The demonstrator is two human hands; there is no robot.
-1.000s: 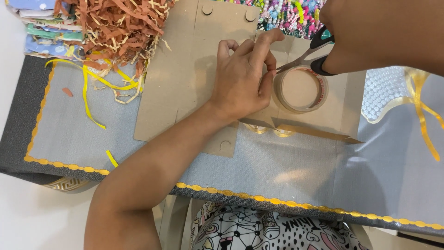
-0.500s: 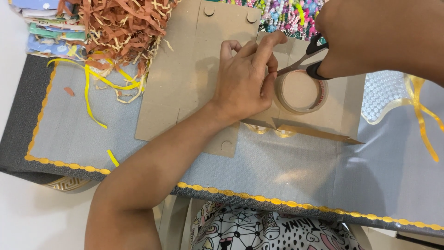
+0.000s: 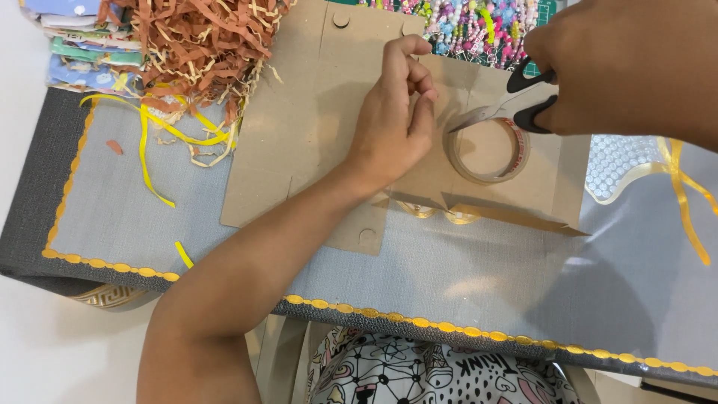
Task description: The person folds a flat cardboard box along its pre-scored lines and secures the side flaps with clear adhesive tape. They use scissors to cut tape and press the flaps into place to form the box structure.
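My left hand (image 3: 393,120) rests its heel on a flat brown cardboard sheet (image 3: 299,127), fingers curled and pinched together just left of a roll of clear tape (image 3: 486,178) lying on the cardboard. Whether a strip of tape is between those fingers I cannot tell. My right hand (image 3: 628,67) comes in from the top right, gripping black-handled scissors (image 3: 508,108). The blades point left over the roll, their tips close to my left fingertips.
The cardboard lies on a grey mat (image 3: 120,217) edged with gold trim. Brown shredded paper (image 3: 202,37) and yellow ribbon (image 3: 146,157) lie at the upper left beside a stack of coloured sheets (image 3: 75,52). Coloured beads (image 3: 464,19) are at the top; a white dotted sheet (image 3: 621,168) is at right.
My left fingers, flat on the cardboard before, have lifted and curled into a pinch. The scissors have swung down so the tips sit by those fingers.
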